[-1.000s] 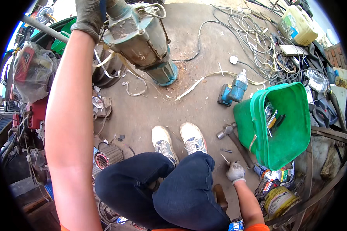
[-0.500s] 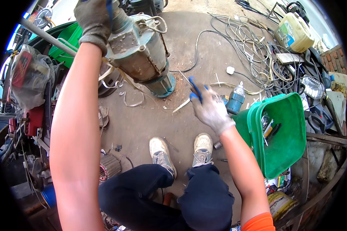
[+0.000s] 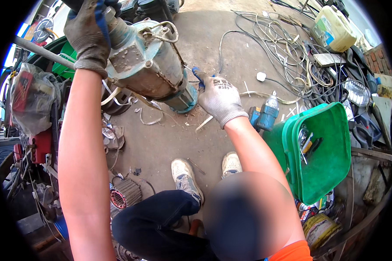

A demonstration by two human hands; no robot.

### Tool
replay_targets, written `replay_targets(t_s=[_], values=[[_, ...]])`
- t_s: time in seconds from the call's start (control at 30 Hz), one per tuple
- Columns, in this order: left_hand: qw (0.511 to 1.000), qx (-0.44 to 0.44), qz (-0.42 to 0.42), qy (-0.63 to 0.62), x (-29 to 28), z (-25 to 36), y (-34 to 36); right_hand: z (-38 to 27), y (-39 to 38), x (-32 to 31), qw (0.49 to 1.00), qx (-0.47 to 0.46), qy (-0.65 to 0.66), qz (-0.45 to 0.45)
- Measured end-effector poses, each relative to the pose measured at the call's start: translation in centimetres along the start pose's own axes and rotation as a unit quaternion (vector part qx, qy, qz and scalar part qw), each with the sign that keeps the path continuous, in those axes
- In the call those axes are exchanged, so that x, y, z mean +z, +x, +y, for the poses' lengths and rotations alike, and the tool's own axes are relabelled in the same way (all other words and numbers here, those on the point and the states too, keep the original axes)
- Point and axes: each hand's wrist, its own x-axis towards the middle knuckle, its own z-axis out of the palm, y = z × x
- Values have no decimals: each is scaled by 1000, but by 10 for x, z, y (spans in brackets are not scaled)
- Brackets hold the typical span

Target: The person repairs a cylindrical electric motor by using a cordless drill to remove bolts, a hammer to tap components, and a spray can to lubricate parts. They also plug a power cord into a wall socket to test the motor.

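Note:
A weathered blue-green metal pump (image 3: pixel 146 65) with a wire loop handle stands on the ground at the upper left, tilted. My left hand (image 3: pixel 88 37), in a grey and blue work glove, is closed around the neck at its upper end; the fingertips are partly hidden. In a white and blue glove, my right hand (image 3: pixel 220 95) is beside the pump's lower right side. It grips a thin metal rod (image 3: pixel 188 68) that points at the pump's casing; the rest of the tool is hidden in my fist. Wood-coloured shavings and strips lie around the pump's foot.
A blue cordless driver (image 3: pixel 268 114) stands right of my right hand. Beyond it is a green bucket (image 3: pixel 326 165) with hand tools inside. Tangled cables (image 3: pixel 283 56) and a cream jerrycan (image 3: pixel 333 30) lie far right. A motor stator (image 3: pixel 126 193) sits near my left leg.
My right hand has moved left and up, bringing the thin metal rod to the pump's side. My left hand and the pump appear shifted slightly left in view.

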Motion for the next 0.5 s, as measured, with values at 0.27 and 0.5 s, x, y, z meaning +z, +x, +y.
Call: replay_targets(t_s=[0.27, 0.5], values=[[981, 145, -96, 82, -4, -6, -1, 21, -23, -7, 998, 14, 5, 54], [999, -26, 35, -34, 14, 4, -3, -1, -5, -11, 999, -13, -37, -13]])
